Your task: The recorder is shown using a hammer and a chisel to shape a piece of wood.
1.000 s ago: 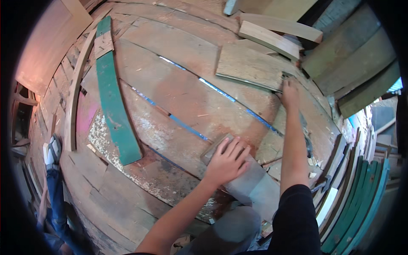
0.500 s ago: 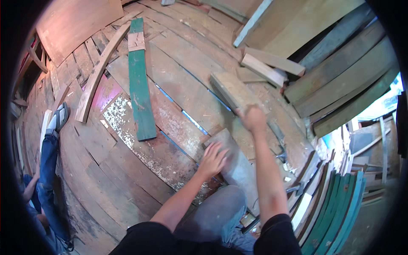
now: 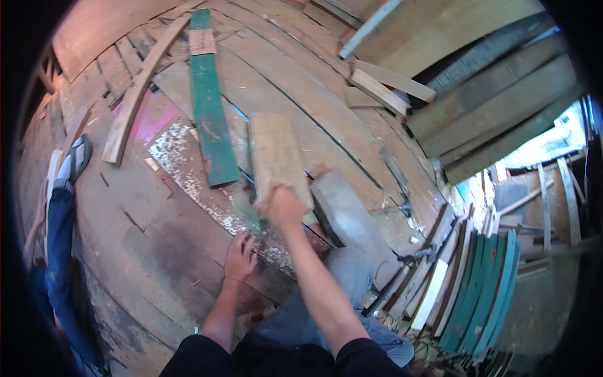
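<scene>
My right hand [image 3: 284,207] is closed round the near end of a thick, pale wooden block [image 3: 275,151], which points away from me above the floor planks. Beside it, my left hand [image 3: 240,257] lies with fingers spread on the floor, close to a board speckled with flaking white paint [image 3: 182,160]. That hand holds nothing. To the right of the wooden block, a grey, worn wooden board [image 3: 358,204] sits in front of my knee. Past the block, a long green plank [image 3: 210,119] with a bare wood patch lies on the floor.
A hammer [image 3: 405,202] lies to the right. Stacked green slats [image 3: 474,292] and other timber stand at the lower right. Large boards [image 3: 496,103] lean at the upper right, near short wood offcuts [image 3: 380,91]. A curved beam [image 3: 141,91] and another person's leg [image 3: 63,232] are at left.
My right hand has swung the wooden block leftward, nearer the green plank. My left hand has left the grey board and now rests on the floor to its left. The view has shifted slightly.
</scene>
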Motion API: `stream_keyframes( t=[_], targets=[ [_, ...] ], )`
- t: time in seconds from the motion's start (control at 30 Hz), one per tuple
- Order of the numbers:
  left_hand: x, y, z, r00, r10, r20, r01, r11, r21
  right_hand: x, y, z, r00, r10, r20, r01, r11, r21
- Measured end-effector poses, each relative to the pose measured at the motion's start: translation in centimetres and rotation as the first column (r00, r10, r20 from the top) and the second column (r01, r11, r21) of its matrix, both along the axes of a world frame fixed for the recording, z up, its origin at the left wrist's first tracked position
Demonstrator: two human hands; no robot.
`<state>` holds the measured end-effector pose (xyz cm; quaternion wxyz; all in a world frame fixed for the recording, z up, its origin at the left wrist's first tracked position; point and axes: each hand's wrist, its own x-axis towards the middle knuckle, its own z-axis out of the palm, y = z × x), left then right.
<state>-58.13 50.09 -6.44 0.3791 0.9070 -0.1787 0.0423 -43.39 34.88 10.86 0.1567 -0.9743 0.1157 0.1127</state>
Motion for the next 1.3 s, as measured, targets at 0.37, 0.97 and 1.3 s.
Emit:
stream_keyframes(
  t=[0.37, 0.97, 1.3],
  targets=[
    [-0.2, -0.1, -1.5, 0.989, 0.135, 0.064, -0.127, 0.986, -0.111, -8.1, -0.7, -5.7, 0.917, 0.058, -0.395, -0.039, 0.998, 0.054],
    [-0.1, 0.6, -2.4, 0.997, 0.077, 0.007, -0.077, 0.991, 0.110, -32.6, -25.2, -0.6, 0.723, -0.439, 0.534, 0.599, 0.783, -0.167],
    [2.2, 3.4, 4.3, 0.992, 0.122, -0.025, -0.125, 0.980, -0.154, -52.1, -39.0, -4.4, 0.285, -0.841, 0.461, 0.935, 0.349, 0.058]
  ],
)
